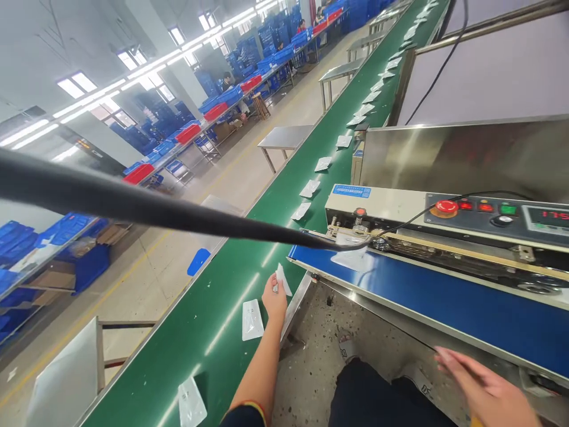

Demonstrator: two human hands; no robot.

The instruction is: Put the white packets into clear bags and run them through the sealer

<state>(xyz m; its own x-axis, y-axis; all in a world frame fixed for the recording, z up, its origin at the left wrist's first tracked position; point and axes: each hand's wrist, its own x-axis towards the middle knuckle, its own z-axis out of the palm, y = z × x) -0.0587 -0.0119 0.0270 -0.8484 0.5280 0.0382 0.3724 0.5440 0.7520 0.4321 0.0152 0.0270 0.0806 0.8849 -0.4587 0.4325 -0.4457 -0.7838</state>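
Note:
My left hand (274, 299) reaches over the green conveyor belt (222, 323), its fingers closed on a small white pouch (283, 281) that is tilted up on edge. Just left of that hand another white pouch (253, 320) lies flat on the belt, and a further pouch (192, 402) lies nearer to me. My right hand (489, 382) hovers at the near edge of the blue belt (435, 299) with fingers stretched out and nothing visible in them. A white pouch (351, 258) sits at the blue belt's left end, partly under the sealing machine (391, 207).
A blurred black cable (178, 207) crosses the view in front. The machine's panel has a red emergency button (446, 207). More pouches line the green belt toward the back. Steel tables (284, 137) stand beyond it, then rows of blue and red bins (216, 112).

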